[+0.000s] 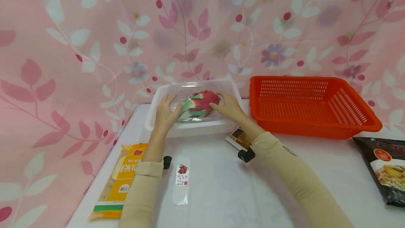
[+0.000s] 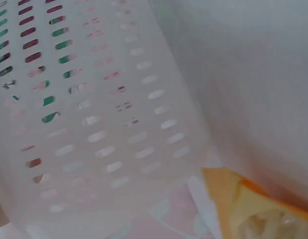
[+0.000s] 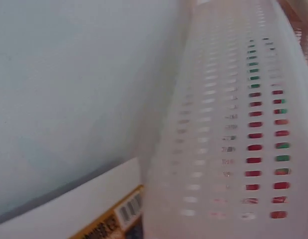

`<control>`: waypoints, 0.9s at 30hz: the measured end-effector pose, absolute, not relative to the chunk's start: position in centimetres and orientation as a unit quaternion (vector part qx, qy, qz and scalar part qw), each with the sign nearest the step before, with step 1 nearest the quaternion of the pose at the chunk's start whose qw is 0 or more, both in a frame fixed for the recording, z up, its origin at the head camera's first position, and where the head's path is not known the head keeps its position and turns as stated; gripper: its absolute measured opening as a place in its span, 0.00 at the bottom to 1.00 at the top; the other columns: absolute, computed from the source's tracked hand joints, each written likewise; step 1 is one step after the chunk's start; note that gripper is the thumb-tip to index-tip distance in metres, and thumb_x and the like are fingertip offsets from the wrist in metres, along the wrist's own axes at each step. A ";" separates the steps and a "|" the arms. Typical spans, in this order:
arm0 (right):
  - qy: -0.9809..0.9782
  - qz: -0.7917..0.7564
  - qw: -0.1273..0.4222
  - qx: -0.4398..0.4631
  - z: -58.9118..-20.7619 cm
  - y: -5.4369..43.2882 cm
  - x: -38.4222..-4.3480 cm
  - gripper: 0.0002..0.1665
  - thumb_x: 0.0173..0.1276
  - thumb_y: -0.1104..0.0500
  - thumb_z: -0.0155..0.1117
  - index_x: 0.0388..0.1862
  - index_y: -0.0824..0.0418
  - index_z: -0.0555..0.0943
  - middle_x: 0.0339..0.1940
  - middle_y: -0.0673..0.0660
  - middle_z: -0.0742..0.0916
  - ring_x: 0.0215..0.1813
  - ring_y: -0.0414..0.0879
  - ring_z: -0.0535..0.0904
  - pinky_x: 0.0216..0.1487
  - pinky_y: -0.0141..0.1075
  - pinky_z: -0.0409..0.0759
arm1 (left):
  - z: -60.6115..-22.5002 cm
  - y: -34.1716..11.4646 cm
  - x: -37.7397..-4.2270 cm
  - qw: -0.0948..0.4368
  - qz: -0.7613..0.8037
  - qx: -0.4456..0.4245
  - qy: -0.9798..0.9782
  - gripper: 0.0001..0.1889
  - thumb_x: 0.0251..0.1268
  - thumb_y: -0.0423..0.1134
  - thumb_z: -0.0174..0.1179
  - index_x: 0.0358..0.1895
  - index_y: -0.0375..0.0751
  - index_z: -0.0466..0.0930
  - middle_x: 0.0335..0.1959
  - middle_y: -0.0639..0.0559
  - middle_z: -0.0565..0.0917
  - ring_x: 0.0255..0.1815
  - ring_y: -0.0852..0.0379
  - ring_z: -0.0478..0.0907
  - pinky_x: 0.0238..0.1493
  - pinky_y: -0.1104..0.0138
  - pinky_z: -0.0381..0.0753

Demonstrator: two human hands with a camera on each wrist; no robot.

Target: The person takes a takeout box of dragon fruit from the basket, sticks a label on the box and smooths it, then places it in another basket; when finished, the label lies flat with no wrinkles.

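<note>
A pink-and-green dragon fruit [image 1: 205, 101] lies inside a clear plastic box [image 1: 186, 89]. That box sits in a white perforated basket [image 1: 202, 128] against the curtain. My left hand [image 1: 165, 113] is at the left end of the box, its thumb and fingers spread apart. Around the right end, my right hand [image 1: 230, 107] holds the box, thumb over the lid near the fruit. Both wrist views show mostly the basket's slotted wall [image 2: 109, 134], with red and green showing through its holes [image 3: 254, 134]. Neither wrist view shows what the fingers do.
An orange-red basket [image 1: 310, 127] stands to the right of the white one. Yellow food packet [image 1: 126, 168] at left, black noodle packet [image 1: 384, 164] at far right. A dragon fruit label strip [image 1: 181, 180] lies in front; a brown-and-white package [image 1: 239, 138] is partly under my right forearm.
</note>
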State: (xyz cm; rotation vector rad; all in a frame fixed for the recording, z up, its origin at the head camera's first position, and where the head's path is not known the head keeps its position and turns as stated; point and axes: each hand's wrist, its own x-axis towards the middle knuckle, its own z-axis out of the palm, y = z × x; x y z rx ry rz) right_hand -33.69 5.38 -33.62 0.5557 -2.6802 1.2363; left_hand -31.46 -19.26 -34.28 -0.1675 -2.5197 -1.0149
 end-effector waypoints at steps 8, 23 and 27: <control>-0.855 0.457 0.153 0.191 -31.3 7.6 -31.0 0.25 0.61 0.56 0.61 0.58 0.58 0.73 0.35 0.64 0.82 0.26 0.51 0.74 0.24 0.37 0.73 | -32.3 -17.5 -29.1 0.301 -0.384 -0.087 -0.868 0.24 0.59 0.44 0.55 0.60 0.43 0.72 0.67 0.39 0.62 0.66 0.40 0.58 0.60 0.46 0.60; -0.853 0.426 0.190 0.234 -30.5 15.1 -22.1 0.21 0.62 0.61 0.62 0.55 0.60 0.75 0.48 0.58 0.80 0.29 0.46 0.77 0.24 0.29 0.77 | -29.9 -12.8 -21.0 0.268 -0.368 -0.171 -0.873 0.26 0.61 0.43 0.56 0.63 0.41 0.68 0.68 0.35 0.56 0.65 0.38 0.58 0.58 0.47 0.64; -0.861 0.423 0.162 0.231 -31.7 16.8 -19.2 0.23 0.61 0.60 0.64 0.57 0.58 0.74 0.52 0.57 0.79 0.34 0.44 0.80 0.32 0.28 0.79 | -30.4 -12.2 -18.4 0.230 -0.368 -0.189 -0.881 0.27 0.61 0.45 0.56 0.64 0.41 0.68 0.69 0.38 0.56 0.63 0.41 0.63 0.56 0.50 0.68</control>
